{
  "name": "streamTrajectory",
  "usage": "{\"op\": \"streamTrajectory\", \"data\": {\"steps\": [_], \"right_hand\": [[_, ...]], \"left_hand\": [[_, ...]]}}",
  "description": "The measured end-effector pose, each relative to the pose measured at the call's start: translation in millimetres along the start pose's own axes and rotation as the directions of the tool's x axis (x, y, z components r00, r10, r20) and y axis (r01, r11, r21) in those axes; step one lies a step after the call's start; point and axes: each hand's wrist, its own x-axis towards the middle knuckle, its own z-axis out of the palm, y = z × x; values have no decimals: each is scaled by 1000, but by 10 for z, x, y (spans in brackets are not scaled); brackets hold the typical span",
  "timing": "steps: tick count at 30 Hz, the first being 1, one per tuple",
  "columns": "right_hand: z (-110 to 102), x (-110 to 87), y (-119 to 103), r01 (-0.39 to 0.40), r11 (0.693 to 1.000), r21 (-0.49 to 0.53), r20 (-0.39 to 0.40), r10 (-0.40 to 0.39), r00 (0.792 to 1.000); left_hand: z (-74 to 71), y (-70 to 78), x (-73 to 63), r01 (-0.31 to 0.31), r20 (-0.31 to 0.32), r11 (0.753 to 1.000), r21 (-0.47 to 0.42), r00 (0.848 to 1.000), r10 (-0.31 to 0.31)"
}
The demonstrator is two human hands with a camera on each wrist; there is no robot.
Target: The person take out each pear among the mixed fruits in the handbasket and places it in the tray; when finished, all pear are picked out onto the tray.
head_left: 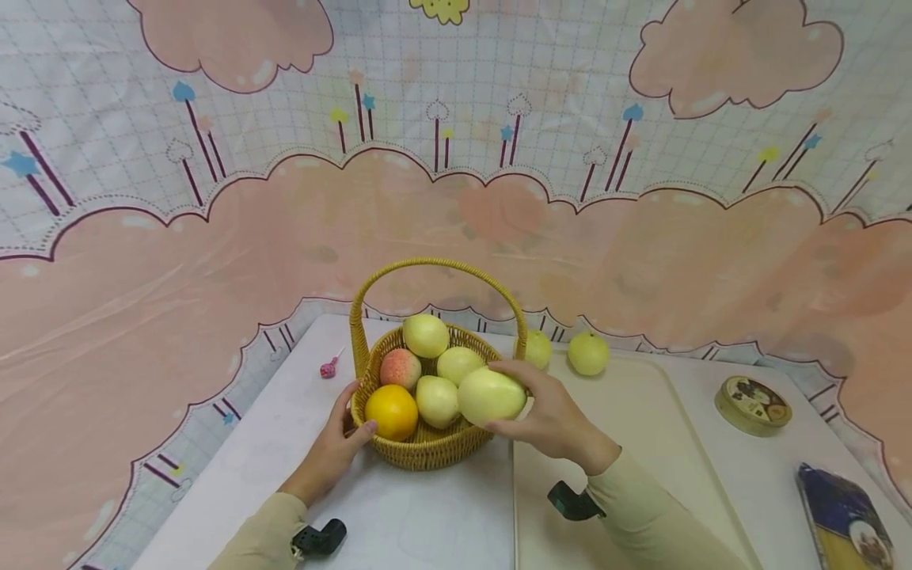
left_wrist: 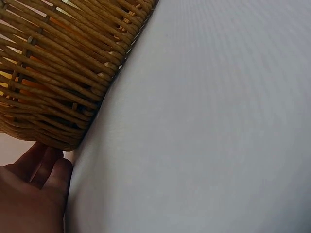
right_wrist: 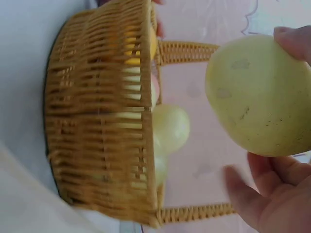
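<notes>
a wicker basket (head_left: 423,457) stands upright on a white table (head_left: 442,522), its arched handle (head_left: 435,262) raised. the left hand (head_left: 331,450) grasps the basket at its near left side, thumb on the rim and fingers along the outer wall; in the left wrist view, fingertips touch the wickerwork low down. the right hand (head_left: 554,416) grasps a yellow-green pear (head_left: 490,397) between thumb and fingers, holding it over the basket's right rim; the right wrist view shows this fruit apart from the weave.

contents of the basket: an orange (head_left: 391,412) at the near left, a peach (head_left: 400,369) behind it, and three more pale green fruits, one at the back (head_left: 426,336), one at the right (head_left: 458,365) and one near the middle (head_left: 438,401).

surroundings: a wrapped lollipop (head_left: 328,369) lies left of the basket. just right of the basket is a cream tray (head_left: 634,459). two round green fruits (head_left: 588,353) sit behind and to the right of the basket, one partly hidden by the handle. well to the basket's right are a round tin (head_left: 754,405) and, nearer the person, a blue-and-yellow packet (head_left: 848,518).
</notes>
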Motion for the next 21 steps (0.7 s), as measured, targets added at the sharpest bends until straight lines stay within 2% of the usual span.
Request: {"op": "streamTrajectory", "data": {"steps": [12, 21], "right_hand": [[-203, -261, 148, -21, 995, 97, -41, 25, 999], [-388, -373, 279, -67, 993, 93, -106, 76, 991]], "left_hand": [[4, -6, -14, 0, -2, 1000, 0, 1000, 0], [8, -5, -1, -9, 0, 1000, -8, 1000, 9]]}}
